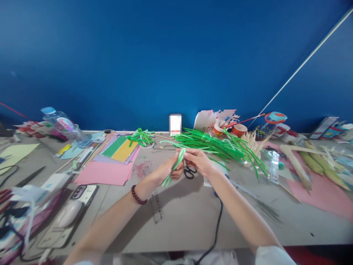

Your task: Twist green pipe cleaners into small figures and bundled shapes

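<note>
Near the middle of the table, my left hand (171, 170) is closed around a light green bundle of pipe cleaners (177, 166), whose lower ends stick out below the fingers. Thumb and fingers of my right hand (196, 159) pinch the top of the same bundle. Black scissor handles (189, 172) lie just beneath my right hand. Behind both hands spreads a large pile of green pipe cleaners (217, 145). A clear ruler (157, 207) rests on the table under my left wrist, which wears a dark red bead bracelet.
Pink paper (106, 173), coloured sheets and twisted green pieces (141, 138) lie left of centre. A phone (79, 193), a white mouse (70, 213) and a bottle (64, 123) are further left. Orange cups (239, 130), corn husks and a black cable (218, 224) are at right.
</note>
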A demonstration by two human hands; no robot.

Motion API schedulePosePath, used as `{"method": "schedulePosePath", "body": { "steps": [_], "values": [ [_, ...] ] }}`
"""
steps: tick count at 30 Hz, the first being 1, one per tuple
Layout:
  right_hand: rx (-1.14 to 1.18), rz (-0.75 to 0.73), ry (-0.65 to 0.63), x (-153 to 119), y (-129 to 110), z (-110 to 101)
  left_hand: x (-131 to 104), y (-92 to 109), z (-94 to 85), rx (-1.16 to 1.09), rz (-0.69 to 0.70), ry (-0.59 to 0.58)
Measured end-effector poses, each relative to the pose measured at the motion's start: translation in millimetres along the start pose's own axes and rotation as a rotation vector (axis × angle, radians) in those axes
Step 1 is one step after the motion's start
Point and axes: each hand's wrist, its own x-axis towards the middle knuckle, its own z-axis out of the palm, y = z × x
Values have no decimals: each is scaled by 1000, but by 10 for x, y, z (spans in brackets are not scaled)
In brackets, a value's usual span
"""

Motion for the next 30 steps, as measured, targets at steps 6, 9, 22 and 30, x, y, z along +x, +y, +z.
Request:
{"method": "schedulePosePath", "body": {
  "steps": [6, 9, 22, 30],
  "values": [
    [-66, -45, 15, 5, 34, -21, -6, -8, 27, 62, 14, 23],
    [-85, -72, 41, -7, 17, -14, -13, -1, 43, 69, 30, 7],
    [-150, -128, 226, 53, 13, -80, 18, 20, -17, 385, 273, 318],
    [-269, -176, 252, 65, 11, -115, -19, 75, -72, 209, 182, 228]
  ]
}}
